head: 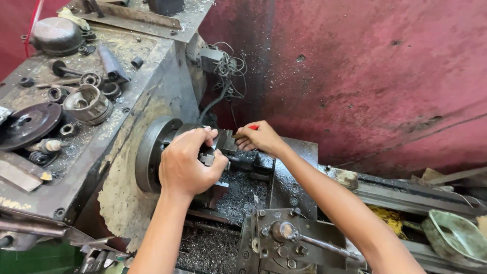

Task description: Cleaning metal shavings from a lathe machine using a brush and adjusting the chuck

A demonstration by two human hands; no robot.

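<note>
A person leans over a worn metal lathe, both bare hands at the chuck (pixel 157 152) in front of a stained red wall (pixel 365 76). The left hand (pixel 187 162) is clenched around the front of the chuck, fingers curled over its top edge and thumb pressed against a small grey metal block (pixel 207 159) at its face. The right hand (pixel 259 138) reaches in from the far side, fingers closed on a small red-tipped object (pixel 253 127) that pokes out above the knuckles; what kind of tool it is cannot be made out. The two hands sit just beside each other, with the dark jaw parts (pixel 227 142) of the chuck between them.

Metal shavings (pixel 238 193) lie thick on the lathe bed below the hands. Nearer the camera stands the tool post (pixel 284 233), its lever handle (pixel 324 244) angled toward the right forearm. On the flat top of the headstock (pixel 122 50), to the left, lie loose parts: a dark pulley wheel (pixel 25 124), a round metal cup (pixel 87 103), a dome-shaped cap (pixel 57 34) and several rings and bolts. A tangle of wires (pixel 228 71) hangs at the back of the headstock. At far right, a pale green dish (pixel 456 236) rests on the bed rails.
</note>
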